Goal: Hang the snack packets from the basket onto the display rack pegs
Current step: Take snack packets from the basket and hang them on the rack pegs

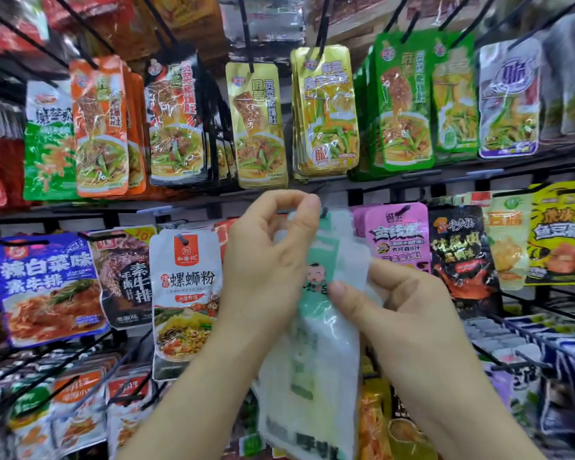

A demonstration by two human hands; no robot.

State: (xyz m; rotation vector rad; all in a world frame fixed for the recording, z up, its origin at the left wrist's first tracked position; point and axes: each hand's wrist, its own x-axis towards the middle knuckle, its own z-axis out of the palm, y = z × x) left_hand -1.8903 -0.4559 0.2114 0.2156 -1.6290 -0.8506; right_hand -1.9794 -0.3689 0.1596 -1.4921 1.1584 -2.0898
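Snack packet [316, 343], white and green, is held before the rack's [63, 214] middle row. The left hand [263, 260] pinches its top and the right hand [409, 310] pinches its side edge. Fingers hide its hanging hole, and the frame cuts off its bottom.

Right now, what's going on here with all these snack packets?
A person is stocking a display rack already crowded with hanging snacks. Their left hand pinches the top of a white and green packet, held up at a peg in the middle row, while their right hand grips its side edge. Whether the packet's hole is on the peg yet cannot be told. The basket is out of view.
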